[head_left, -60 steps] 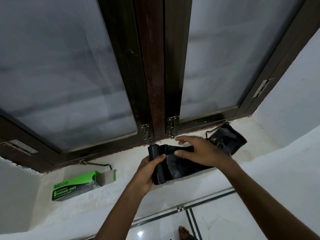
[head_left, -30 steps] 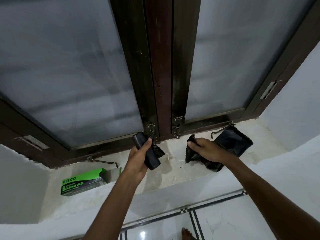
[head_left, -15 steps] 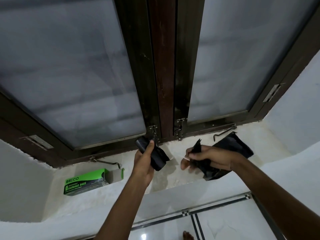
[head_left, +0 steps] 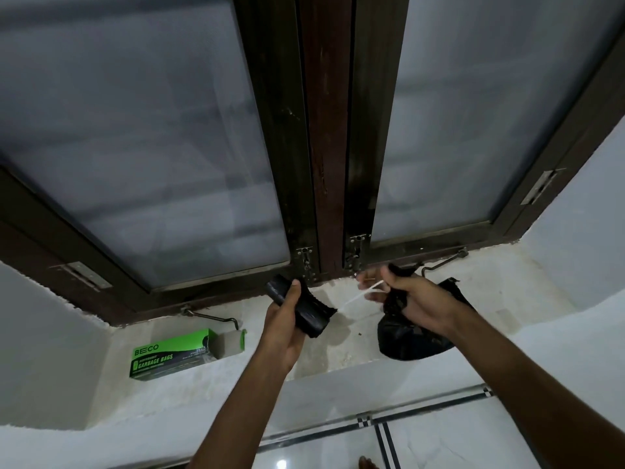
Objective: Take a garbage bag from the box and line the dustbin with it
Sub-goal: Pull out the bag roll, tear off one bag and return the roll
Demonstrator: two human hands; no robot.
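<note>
Window sill [head_left: 355, 343], pale stone, below two frosted panes in a dark wooden frame [head_left: 324, 130]. Items listed from nine o'clock to three o'clock.

1. Box [head_left: 172, 353], one, green and black card, lying flat on the sill at eight o'clock. Printed "BECO" and "GARBAGE BAGS"; smaller print unreadable. The end flap at its right stands open.

2. Window stay hooks, two, metal: one [head_left: 209, 316] just above the box, one [head_left: 443, 262] at two o'clock by the right pane.

3. Bolt latches, two [head_left: 306, 262], at the foot of the centre frame, twelve o'clock of the hands.

4. Left hand [head_left: 287, 319], one, forearm rising from six o'clock, palm turned right. Fingers clenched round the bag roll [head_left: 297, 309], one, black, thumb laid along its upper side; a loose torn edge sticks out toward three o'clock.

5. White strip [head_left: 362, 294], one, thin, slanting between the two hands; what it is cannot be told.

6. Right hand [head_left: 416, 299], one, forearm entering from four o'clock. Thumb raised, fingers partly curled, gripping the garbage bag [head_left: 409, 340], one, black and crumpled, which hangs below the palm over the sill. Fingertips blurred.

7. Further black plastic [head_left: 453, 292] behind the right wrist; whether it belongs to the same bag cannot be told.

8. Tiled floor [head_left: 439, 441], white with dark inlay lines, at six o'clock.
</note>
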